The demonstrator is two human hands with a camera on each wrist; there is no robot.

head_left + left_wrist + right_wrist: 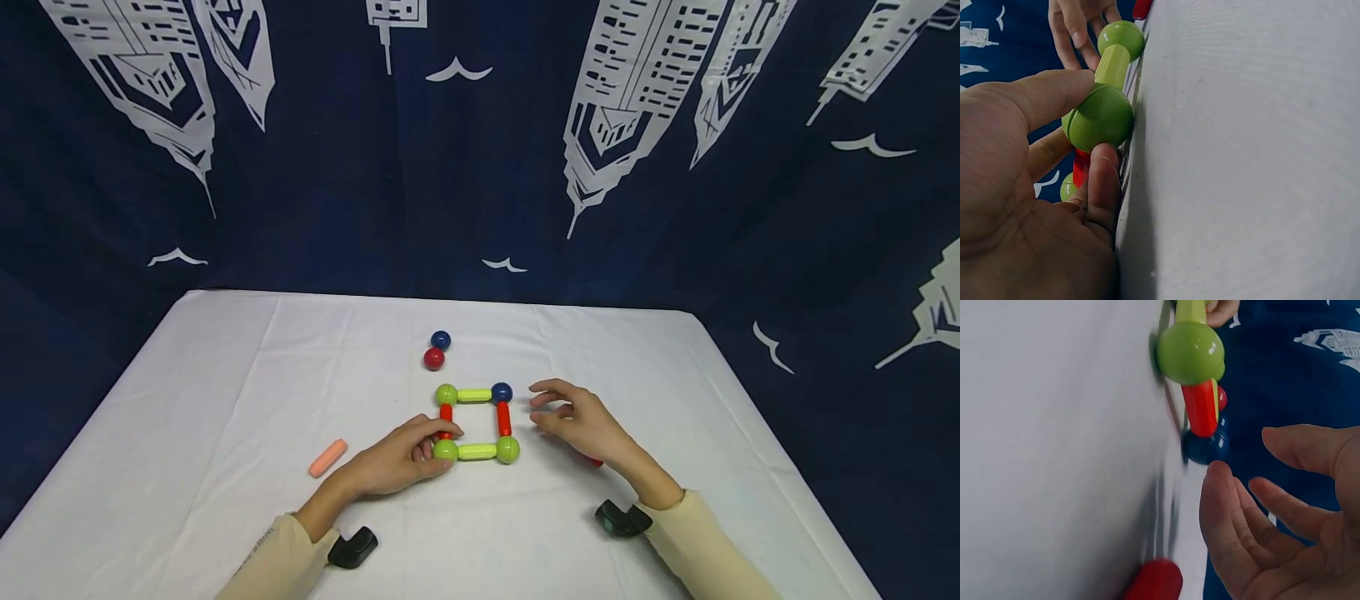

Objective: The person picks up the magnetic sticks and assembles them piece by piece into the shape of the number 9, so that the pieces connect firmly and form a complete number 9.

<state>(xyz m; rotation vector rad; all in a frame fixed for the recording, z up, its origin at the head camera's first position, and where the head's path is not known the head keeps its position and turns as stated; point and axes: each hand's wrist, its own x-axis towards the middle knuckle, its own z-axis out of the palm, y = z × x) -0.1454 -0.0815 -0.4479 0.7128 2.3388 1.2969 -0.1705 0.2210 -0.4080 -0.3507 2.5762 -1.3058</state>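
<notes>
A square of balls and rods lies on the white table, with green balls at three corners and a blue ball (502, 392) at the far right one. Yellow-green rods (477, 452) form its near and far sides, red rods (504, 419) its left and right. My left hand (401, 460) grips the near-left green ball (1102, 119) between thumb and fingers, its index finger over the left red rod. To the square's right, my right hand (581, 421) is held with fingers spread and nothing between them. A loose red rod (1157, 581) lies below it, mostly hidden in the head view.
Behind the square, a loose blue ball (441, 340) and a red ball (434, 359) sit close together. An orange rod (327, 458) lies left of my left hand. Dark blue printed cloth (480, 167) hangs beyond the table's (337, 333) far edge.
</notes>
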